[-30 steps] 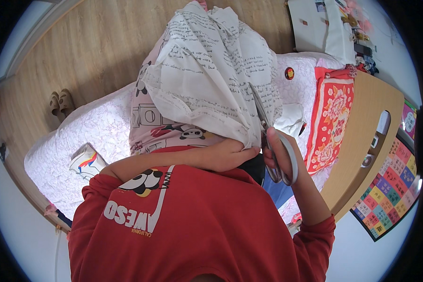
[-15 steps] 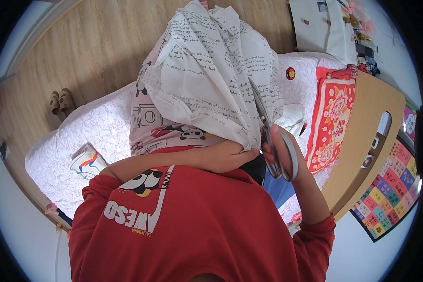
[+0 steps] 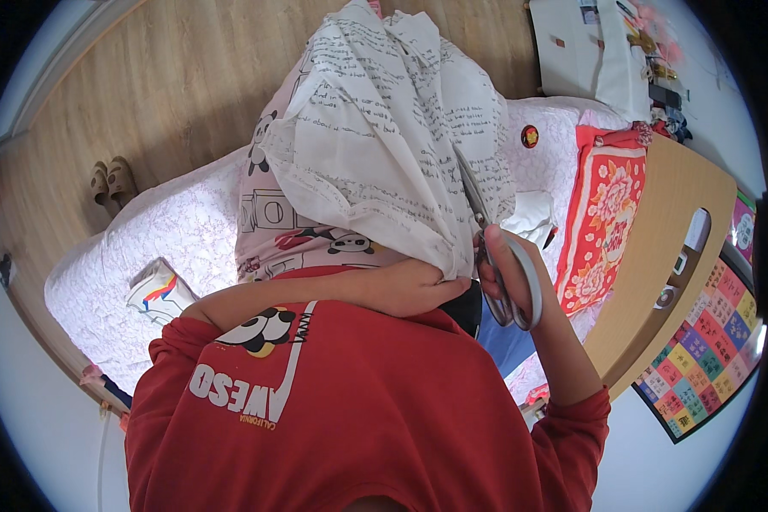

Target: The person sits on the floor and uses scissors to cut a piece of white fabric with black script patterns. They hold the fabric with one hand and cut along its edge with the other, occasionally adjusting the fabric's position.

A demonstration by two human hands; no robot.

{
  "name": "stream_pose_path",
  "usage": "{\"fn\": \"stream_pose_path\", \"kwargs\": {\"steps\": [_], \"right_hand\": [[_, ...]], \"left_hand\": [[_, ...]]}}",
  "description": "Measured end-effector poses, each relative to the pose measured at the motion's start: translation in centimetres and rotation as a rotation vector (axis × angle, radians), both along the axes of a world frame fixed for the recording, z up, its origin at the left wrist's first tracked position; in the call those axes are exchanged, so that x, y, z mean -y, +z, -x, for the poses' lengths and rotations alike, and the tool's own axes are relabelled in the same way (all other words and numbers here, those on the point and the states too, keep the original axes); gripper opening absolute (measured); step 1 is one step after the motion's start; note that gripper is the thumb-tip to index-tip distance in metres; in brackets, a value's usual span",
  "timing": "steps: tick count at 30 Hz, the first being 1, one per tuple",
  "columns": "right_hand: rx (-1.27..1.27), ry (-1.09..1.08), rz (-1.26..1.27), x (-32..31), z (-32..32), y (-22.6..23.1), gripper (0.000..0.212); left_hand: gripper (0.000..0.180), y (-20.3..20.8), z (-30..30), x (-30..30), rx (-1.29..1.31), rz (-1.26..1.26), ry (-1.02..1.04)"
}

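A large white cloth (image 3: 350, 128) printed with black handwriting-like lines lies bunched over my lap. My left hand (image 3: 422, 286) is closed on its near edge, the forearm lying across my body. In my right hand (image 3: 510, 252) is a pair of large scissors (image 3: 472, 186) with grey handles. The blades point away from me and lie along the right part of the cloth; whether the cloth is between them I cannot tell. Under the cloth shows pink fabric with panda prints (image 3: 350, 243).
I am over a bed with a pale patterned sheet (image 3: 188, 209). A red floral pillow (image 3: 606, 218) and a wooden headboard (image 3: 691, 179) stand at the right. A small round red-and-black item (image 3: 530, 136) lies on the bed. Brown slippers (image 3: 111, 182) rest on the floor at left.
The scissors have shifted very slightly toward me. The cloth and my left hand look almost the same as before.
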State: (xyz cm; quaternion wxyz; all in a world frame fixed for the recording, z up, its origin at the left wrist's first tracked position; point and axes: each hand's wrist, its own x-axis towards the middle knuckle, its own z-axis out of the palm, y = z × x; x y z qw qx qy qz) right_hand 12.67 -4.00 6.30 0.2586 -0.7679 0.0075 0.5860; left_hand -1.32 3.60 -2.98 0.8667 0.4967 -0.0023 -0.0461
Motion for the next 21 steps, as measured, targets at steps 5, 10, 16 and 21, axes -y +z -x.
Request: {"fn": "stream_pose_path", "kwargs": {"steps": [5, 10, 16, 21], "right_hand": [[-0.013, 0.042, -0.002, 0.0, -0.1, -0.2, 0.049], [0.025, 0.083, -0.074, 0.6, -0.4, -0.8, 0.047], [0.039, 0.066, -0.081, 0.2, -0.9, -1.1, 0.049], [0.008, 0.077, -0.06, -0.3, -1.1, -1.3, 0.052]], "left_hand": [[0.034, 0.2, 0.0, -0.5, 0.011, -0.032, -0.02], [0.034, 0.0, 0.1, -0.4, -0.015, -0.023, -0.054], [0.032, 1.0, 0.1, -1.3, -0.009, -0.023, -0.053], [0.031, 0.7, 0.0, -1.0, -0.002, -0.058, -0.03]]}}
